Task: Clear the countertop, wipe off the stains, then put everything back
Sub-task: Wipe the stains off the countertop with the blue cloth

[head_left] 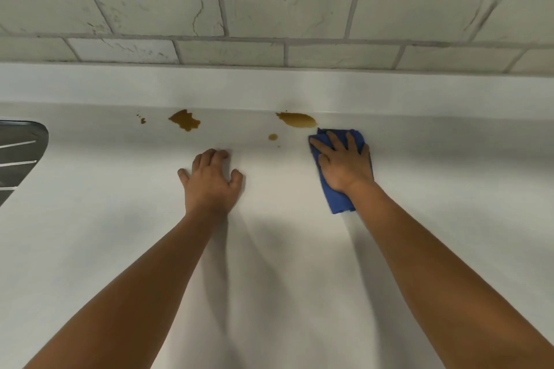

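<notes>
A white countertop (120,219) fills the view. Brown stains lie along its back edge: a large one (297,120) right of centre, a ragged one (185,120) left of centre, a small round drop (272,137) and tiny specks (142,120). My right hand (344,163) presses flat on a blue cloth (337,199), just below and right of the large stain; the cloth's far edge nearly touches it. My left hand (211,180) rests palm down on the bare counter, fingers slightly curled, holding nothing.
A white raised backsplash ledge (269,87) runs behind the counter, with a pale brick-tiled wall (284,15) above it. A stainless steel sink edge (21,153) shows at the far left.
</notes>
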